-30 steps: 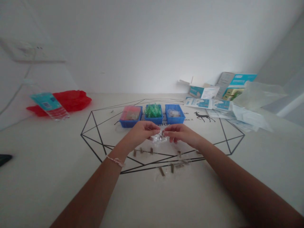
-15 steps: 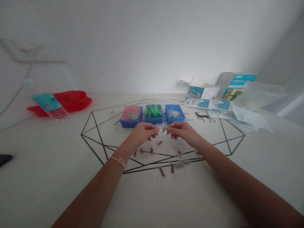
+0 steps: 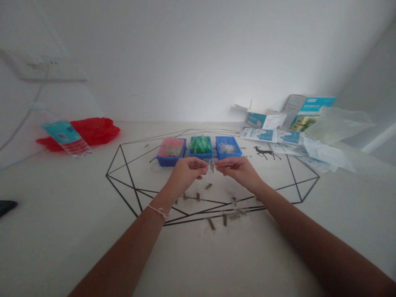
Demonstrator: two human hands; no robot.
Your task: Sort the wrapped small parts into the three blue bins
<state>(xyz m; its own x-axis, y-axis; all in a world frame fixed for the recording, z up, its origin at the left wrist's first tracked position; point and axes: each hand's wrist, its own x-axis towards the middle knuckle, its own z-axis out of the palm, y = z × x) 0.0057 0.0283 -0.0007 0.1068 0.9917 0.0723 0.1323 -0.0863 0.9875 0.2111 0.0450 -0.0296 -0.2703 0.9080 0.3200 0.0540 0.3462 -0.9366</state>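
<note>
Clear plastic is the star right now: a tiny clear plastic packet [image 3: 212,166] with something brown inside, pinched in the air between both hands, above the desk [image 3: 62,214] and just short of the trays! Left hand [image 3: 185,175] is clenched on one side and right hand [image 3: 238,171] on the other, fingertips closing in from both directions, though the packet is small and blurred from here. Just beyond them, three blue plastic trays [image 3: 200,156] line up near the far edge of the desk: pinkish packets [image 3: 170,147] on the left, green plastic pieces [image 3: 200,144] in the middle, clear bags [image 3: 227,147] on the right. Down in front of the hands, small brown pieces [image 3: 211,223] lie scattered across a black line drawing [image 3: 309,177] printed on the desk. A pale cord bracelet [image 3: 159,212] circles the left wrist. Over at the far right corner, teal-and-white cardboard boxes [image 3: 305,111] stand behind loose leaflets [image 3: 258,134] and crumpled clear plastic sheeting [image 3: 337,123], while at the far left a teal-labelled packet [image 3: 65,137] lies across a red plastic bag [image 3: 94,128]
</note>
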